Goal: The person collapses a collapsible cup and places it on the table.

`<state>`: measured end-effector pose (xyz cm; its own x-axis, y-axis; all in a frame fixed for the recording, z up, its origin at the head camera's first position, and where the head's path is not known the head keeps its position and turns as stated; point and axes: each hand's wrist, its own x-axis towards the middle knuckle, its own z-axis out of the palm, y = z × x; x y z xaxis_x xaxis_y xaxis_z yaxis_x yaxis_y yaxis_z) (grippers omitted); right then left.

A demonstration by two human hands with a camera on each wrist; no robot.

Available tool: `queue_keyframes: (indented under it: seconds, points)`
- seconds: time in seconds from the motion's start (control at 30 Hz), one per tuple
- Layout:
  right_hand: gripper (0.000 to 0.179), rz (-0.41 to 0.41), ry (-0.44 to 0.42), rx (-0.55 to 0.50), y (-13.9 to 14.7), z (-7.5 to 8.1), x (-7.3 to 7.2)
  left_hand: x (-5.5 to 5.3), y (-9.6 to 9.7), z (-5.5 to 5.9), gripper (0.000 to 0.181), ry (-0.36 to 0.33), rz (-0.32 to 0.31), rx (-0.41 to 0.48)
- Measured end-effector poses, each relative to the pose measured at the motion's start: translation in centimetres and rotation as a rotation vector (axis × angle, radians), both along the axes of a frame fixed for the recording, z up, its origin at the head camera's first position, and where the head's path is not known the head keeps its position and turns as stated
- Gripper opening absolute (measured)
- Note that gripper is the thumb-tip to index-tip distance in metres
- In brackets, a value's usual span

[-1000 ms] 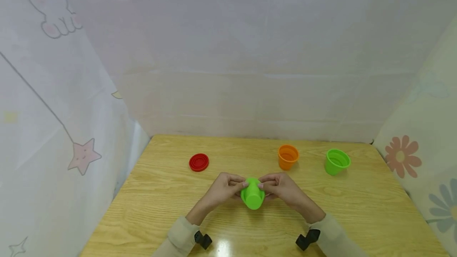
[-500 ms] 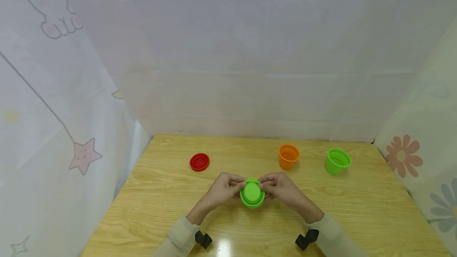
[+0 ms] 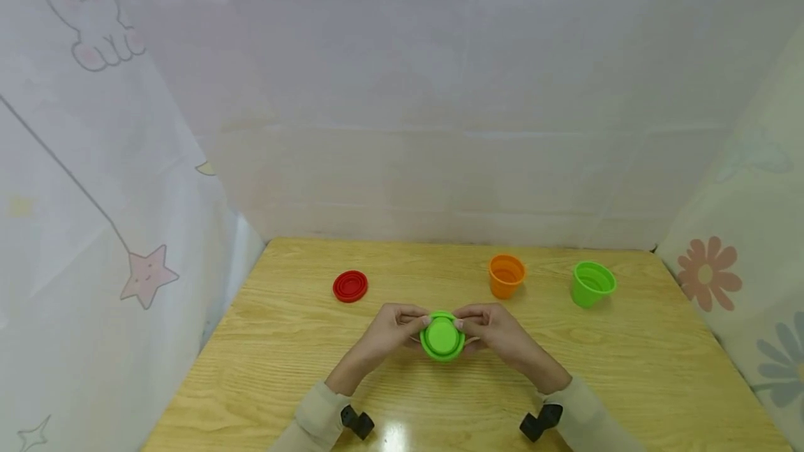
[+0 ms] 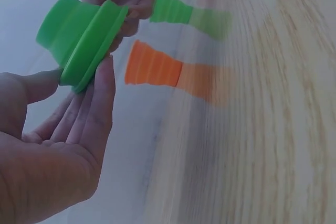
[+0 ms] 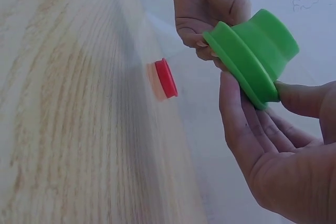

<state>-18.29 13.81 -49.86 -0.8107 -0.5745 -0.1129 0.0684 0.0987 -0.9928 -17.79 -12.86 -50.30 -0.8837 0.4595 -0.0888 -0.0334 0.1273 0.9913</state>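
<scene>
A green collapsible cup (image 3: 442, 337), partly folded, is held up between both hands with its base turned toward the head camera. My left hand (image 3: 391, 333) pinches its rim from the left, thumb on the outer fold and fingers beneath. On the opposite side, my right hand (image 3: 493, 333) grips the rim the same way. In the left wrist view the green cup (image 4: 79, 40) shows a narrow base section standing out from a wide folded collar. The right wrist view shows the cup (image 5: 252, 56) tilted, fingertips right at its rim.
A flattened red collapsible cup (image 3: 350, 286) lies at the back left of the wooden table (image 3: 264, 368). An orange cup (image 3: 506, 276) and a second green cup (image 3: 592, 284) stand upright, extended, at the back right. A pale cloth (image 3: 440, 124) hangs behind the table.
The held green cup has gone from a longer, stepped shape to a shorter, partly folded one, its base now facing the head camera more squarely. Both hands keep their hold and have barely moved.
</scene>
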Motion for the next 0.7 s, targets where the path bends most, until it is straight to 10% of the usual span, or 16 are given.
queue_keyframes:
  seconds: [0.7]
  points:
    - [0.049, -0.05, -0.023, 0.008, -0.57, -0.27, -0.05, 0.07, -0.9, 0.0, 0.043, -0.044, -0.037, 0.055]
